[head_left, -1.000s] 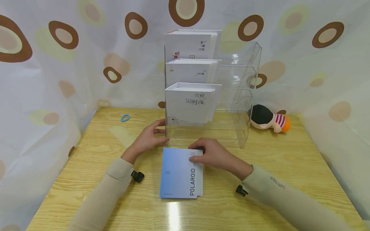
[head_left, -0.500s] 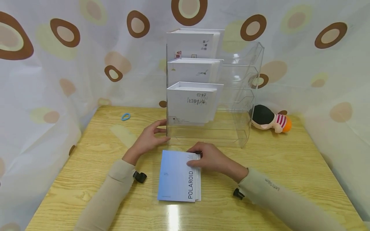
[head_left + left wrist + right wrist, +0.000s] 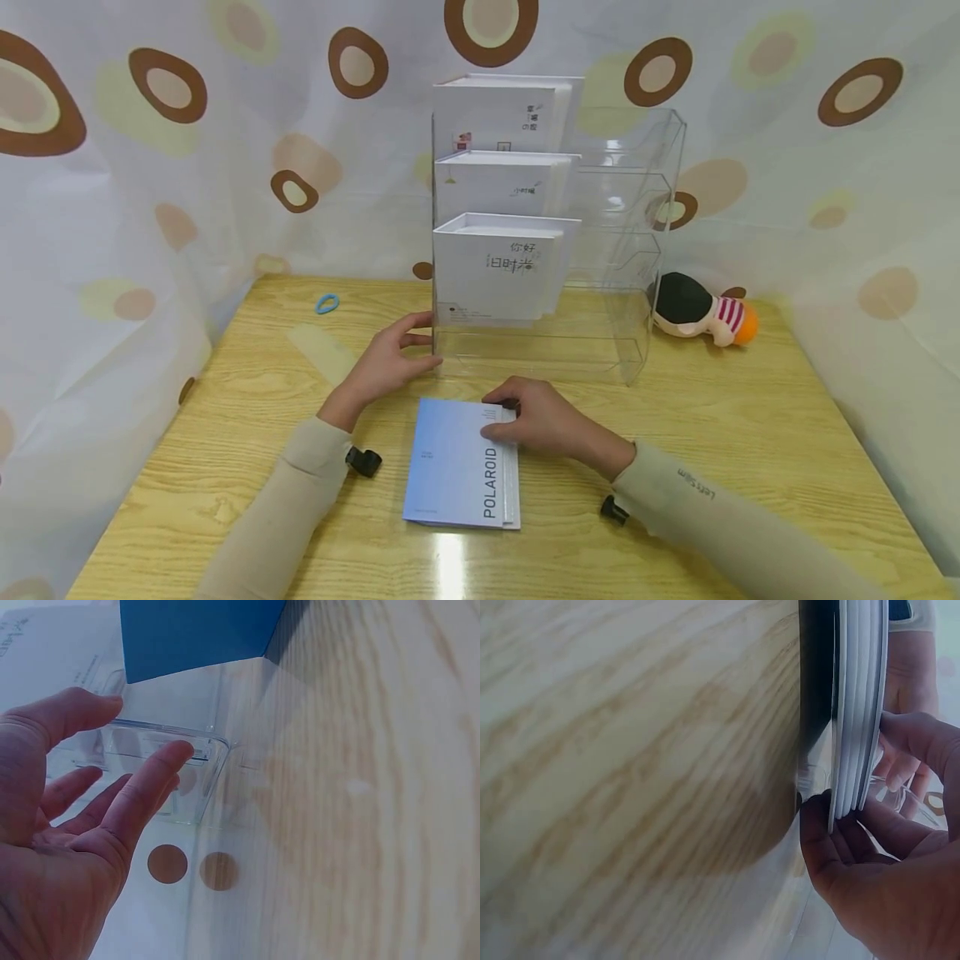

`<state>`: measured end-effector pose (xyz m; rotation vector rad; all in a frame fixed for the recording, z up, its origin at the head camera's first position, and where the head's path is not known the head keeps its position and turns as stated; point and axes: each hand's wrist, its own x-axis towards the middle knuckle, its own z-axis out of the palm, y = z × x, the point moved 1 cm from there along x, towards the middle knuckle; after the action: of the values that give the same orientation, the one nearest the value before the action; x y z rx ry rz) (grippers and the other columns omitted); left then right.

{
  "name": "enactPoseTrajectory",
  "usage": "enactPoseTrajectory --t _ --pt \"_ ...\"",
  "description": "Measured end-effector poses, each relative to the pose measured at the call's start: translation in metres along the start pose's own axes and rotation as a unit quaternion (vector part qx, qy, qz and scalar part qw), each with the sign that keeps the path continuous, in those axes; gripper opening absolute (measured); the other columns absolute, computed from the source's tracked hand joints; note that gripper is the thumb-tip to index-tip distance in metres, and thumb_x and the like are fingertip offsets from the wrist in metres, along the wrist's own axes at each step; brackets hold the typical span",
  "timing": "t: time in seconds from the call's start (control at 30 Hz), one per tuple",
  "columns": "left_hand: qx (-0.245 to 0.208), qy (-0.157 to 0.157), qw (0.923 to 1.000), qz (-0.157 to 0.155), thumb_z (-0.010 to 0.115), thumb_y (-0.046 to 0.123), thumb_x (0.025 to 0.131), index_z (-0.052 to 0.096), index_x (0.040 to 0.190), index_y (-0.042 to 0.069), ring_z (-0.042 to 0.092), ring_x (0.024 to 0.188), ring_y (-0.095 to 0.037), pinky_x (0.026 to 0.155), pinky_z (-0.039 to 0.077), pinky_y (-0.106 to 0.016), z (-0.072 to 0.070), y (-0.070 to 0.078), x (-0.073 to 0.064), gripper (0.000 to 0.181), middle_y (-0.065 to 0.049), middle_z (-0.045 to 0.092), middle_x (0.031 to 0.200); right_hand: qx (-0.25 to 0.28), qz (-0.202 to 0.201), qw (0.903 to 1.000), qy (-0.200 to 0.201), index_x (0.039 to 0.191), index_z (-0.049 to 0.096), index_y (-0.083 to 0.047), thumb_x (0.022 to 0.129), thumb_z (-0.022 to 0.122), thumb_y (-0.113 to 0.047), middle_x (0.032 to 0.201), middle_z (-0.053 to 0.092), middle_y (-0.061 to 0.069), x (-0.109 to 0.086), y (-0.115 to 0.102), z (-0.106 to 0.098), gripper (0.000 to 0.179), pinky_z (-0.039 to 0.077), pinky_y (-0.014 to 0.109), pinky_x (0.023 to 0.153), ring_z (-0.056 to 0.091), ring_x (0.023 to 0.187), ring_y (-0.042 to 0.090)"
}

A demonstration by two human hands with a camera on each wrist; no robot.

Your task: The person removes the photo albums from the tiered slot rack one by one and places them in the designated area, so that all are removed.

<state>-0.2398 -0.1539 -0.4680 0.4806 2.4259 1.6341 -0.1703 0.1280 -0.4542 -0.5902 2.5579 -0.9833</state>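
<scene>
A book (image 3: 453,467) with a blue-to-white cover marked POLAROID is gripped at its upper right corner by my right hand (image 3: 543,421), thumb on the cover and fingers behind. The right wrist view shows its layered white page edges (image 3: 859,697) between thumb and fingers, close over the table. My left hand (image 3: 386,362) touches the lower left side of a clear acrylic rack (image 3: 555,346), its fingers extended. In the left wrist view, that hand's thumb and fingers spread beside the rack's clear corner (image 3: 217,750). The book's blue cover (image 3: 195,634) also shows there.
White books stand in three tiers of the rack: a top one (image 3: 491,117), a middle one (image 3: 487,183) and a lower one (image 3: 487,275). A plush doll (image 3: 697,308) lies right of the rack. A blue ring (image 3: 326,303) lies on the wooden table (image 3: 750,433) at back left.
My right hand has drawn the POLAROID book slightly toward me and to the left, away from the rack. My left hand has stayed at the rack's side.
</scene>
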Motion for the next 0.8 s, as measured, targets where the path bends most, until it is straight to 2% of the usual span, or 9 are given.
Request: enactPoseTrajectory --t 0.37,0.8 --pt "0.000 0.002 1.0000 -0.003 0.083 0.010 0.102 0.047 0.170 0.010 0.064 0.146 -0.042 0.105 0.065 -0.048 0.0004 -0.0001 -0.0024 0.077 -0.016 0.052 0.170 -0.008 0.010 0.9998 0.012 0.136 0.079 -0.007 0.095 0.090 -0.034 0.125 0.078 0.004 -0.0004 -0.0011 0.0030 0.050 0.060 0.041 0.101 0.069 0.109 0.014" --pt "0.003 0.002 1.0000 0.001 0.082 0.010 0.102 0.047 0.169 0.010 0.065 0.146 -0.041 0.098 0.065 -0.036 0.0009 0.0020 -0.0023 0.076 -0.016 0.052 0.170 -0.012 0.013 0.9995 0.027 0.132 0.081 -0.007 0.093 0.092 -0.032 0.123 0.078 0.004 -0.0004 -0.0015 0.0038 0.047 0.060 0.042 0.101 0.069 0.108 0.015"
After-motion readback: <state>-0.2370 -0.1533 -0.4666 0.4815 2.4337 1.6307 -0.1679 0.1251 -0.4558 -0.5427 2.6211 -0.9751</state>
